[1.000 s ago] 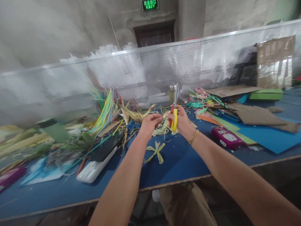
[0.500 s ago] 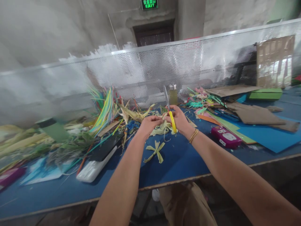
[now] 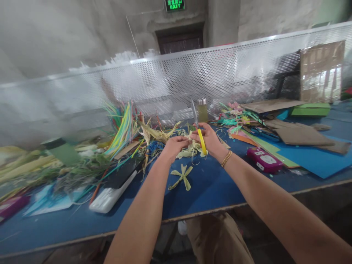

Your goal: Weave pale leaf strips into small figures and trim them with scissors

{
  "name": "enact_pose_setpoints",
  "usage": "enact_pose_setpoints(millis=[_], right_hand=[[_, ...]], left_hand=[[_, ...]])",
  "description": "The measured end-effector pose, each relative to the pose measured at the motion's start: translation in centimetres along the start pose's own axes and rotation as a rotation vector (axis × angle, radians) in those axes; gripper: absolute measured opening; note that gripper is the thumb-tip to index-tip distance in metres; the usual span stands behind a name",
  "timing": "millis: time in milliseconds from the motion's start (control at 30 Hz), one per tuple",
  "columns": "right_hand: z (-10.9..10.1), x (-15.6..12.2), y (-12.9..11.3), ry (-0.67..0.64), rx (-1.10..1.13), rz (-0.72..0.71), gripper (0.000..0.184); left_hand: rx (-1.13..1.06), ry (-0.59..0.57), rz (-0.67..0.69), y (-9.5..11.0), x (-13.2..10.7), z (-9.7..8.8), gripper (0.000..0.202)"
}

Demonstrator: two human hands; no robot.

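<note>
Scissors with yellow handles (image 3: 202, 142) rest in my right hand (image 3: 212, 139), their blades pointing up and away from me. The fingertips of that hand also pinch a pale piece of corn husk (image 3: 190, 136). My left hand (image 3: 173, 147) is closed, thumb against fingers, at the left side of the same piece; its exact grip is partly hidden. Beneath both hands lie pale husk scraps and curled strips (image 3: 189, 152). Nearer to me, a flower shape made of husk strips (image 3: 182, 177) lies flat on the blue table (image 3: 209, 187).
On the left are a bundle of coloured stems (image 3: 123, 124), a black and white device (image 3: 112, 192) and a green bottle (image 3: 62, 152). Cardboard (image 3: 299, 132), blue paper (image 3: 305, 157) and a purple box (image 3: 264, 160) lie right. A small bottle (image 3: 202, 112) stands behind my hands.
My fingers have shifted slightly around the husk piece, and less of it shows between them. The scissors stay in my right hand, and the table things have not moved.
</note>
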State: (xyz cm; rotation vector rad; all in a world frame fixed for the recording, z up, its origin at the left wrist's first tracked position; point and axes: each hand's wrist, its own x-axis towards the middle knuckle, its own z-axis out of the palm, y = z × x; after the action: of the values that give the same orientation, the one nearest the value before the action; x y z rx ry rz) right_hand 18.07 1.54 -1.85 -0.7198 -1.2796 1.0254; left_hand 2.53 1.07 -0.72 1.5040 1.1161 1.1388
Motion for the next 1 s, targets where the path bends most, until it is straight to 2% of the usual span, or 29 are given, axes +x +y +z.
enact_pose_setpoints(millis=[233, 333, 500, 800, 900, 1000], right_hand=[[0.0, 0.2, 0.3, -0.01, 0.003, -0.038, 0.055], [-0.1, 0.1, 0.2, -0.009, -0.008, -0.028, 0.056], [-0.1, 0.0, -0.3, -0.013, -0.005, -0.015, 0.056], [-0.2, 0.2, 0.1, -0.009, -0.021, -0.062, 0.055], [-0.2, 0.3, 0.0, 0.034, -0.023, -0.066, 0.052], [-0.3, 0.3, -0.3, 0.085, -0.062, -0.039, 0.051]], left_hand=[[0.082, -0.044, 0.006, -0.6, 0.2, 0.2, 0.019], [0.064, -0.067, 0.001, -0.5, 0.3, 0.1, 0.019], [-0.008, -0.13, -0.088, 0.1, -0.1, -0.4, 0.023], [-0.035, -0.148, -0.11, 0.2, -0.3, -0.4, 0.021], [-0.091, -0.098, -0.095, 0.2, -0.1, -0.4, 0.022], [-0.287, 0.052, -0.043, 0.5, 0.1, -0.5, 0.024]])
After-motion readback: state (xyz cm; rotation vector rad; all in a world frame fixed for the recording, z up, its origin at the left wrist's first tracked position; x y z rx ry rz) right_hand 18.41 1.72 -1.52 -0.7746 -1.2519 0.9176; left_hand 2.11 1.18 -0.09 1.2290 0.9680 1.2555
